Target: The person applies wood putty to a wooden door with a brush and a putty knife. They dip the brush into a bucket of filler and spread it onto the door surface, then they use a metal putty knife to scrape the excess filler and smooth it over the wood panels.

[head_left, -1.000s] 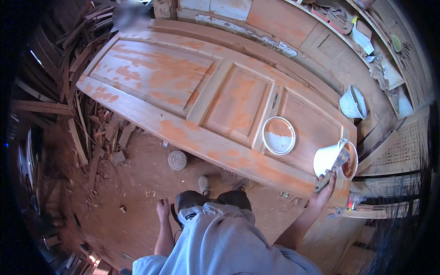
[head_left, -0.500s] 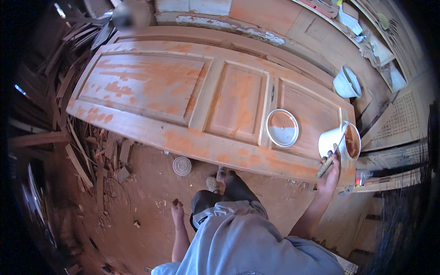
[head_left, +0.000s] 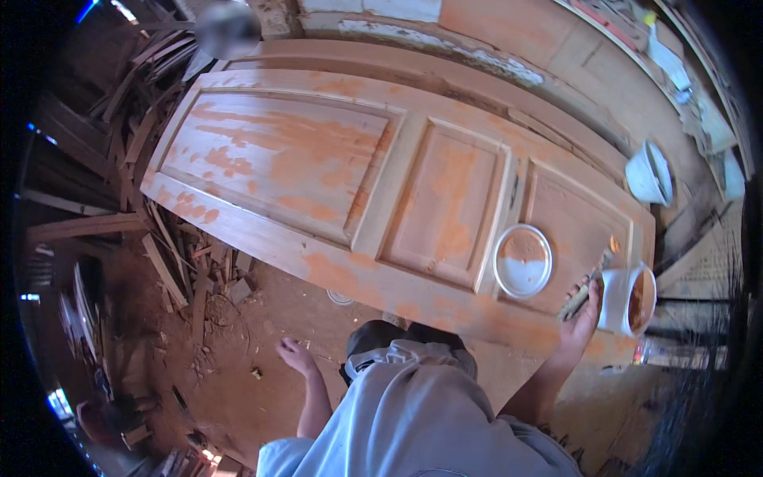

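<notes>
My right hand is wrapped round the pale handle of a putty knife, whose raised tip carries an orange-brown blob. Just right of it a white bucket, its mouth facing right, holds orange-brown paste. A round white lid, partly smeared with the same colour, lies on the wooden panelled door in front of me. Orange patches mark the door's panels and frame. My left hand hangs low on the left, away from the door, holding nothing, its fingers loosely extended.
Behind the door stands another wooden piece. A pale bucket sits at the back right, below a cluttered shelf. Scrap wood is heaped on the left. A round lid-like thing shows partly under the door's near edge.
The putty knife has come up out of the bucket in my right hand, with an orange blob on its tip. My left hand's fingers have loosened. The view has shifted.
</notes>
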Demonstrator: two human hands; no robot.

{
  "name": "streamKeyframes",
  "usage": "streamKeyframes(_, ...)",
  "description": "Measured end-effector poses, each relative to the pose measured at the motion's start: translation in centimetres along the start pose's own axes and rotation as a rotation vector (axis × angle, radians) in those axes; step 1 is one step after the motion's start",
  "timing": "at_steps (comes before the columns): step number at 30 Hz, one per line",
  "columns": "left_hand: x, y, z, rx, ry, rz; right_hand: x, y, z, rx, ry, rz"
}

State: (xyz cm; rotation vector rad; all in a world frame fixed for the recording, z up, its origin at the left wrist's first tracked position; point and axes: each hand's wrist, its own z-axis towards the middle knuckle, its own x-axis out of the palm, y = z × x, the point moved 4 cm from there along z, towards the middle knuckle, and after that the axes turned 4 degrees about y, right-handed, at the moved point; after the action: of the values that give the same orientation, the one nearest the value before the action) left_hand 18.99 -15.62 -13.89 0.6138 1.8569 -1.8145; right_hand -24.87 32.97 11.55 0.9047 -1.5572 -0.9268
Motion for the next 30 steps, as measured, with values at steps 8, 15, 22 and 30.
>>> streamKeyframes(8, 3.5, -13.1, 15.6, -0.175, -0.585, -0.184, 0.7, -0.7, 5.7, 0.032, -0.061, -0.039)
streamKeyframes(15, 10.3, -23.6, 22.6, 0.313, -0.131, 0.291, 3.3, -2.8, 9.5, 0.149, -0.038, -0.091)
streamKeyframes(22, 16.5, -24.1, 21.2, 0.409, -0.083, 0.524, 4.5, -3.6, 13.0, 0.216, -0.064, -0.165)
streamKeyframes(30, 16.0, -24.7, 21.2, 0.297, -0.038, 0.595, 11.3, -8.3, 12.2, 0.328, 0.017, -0.197)
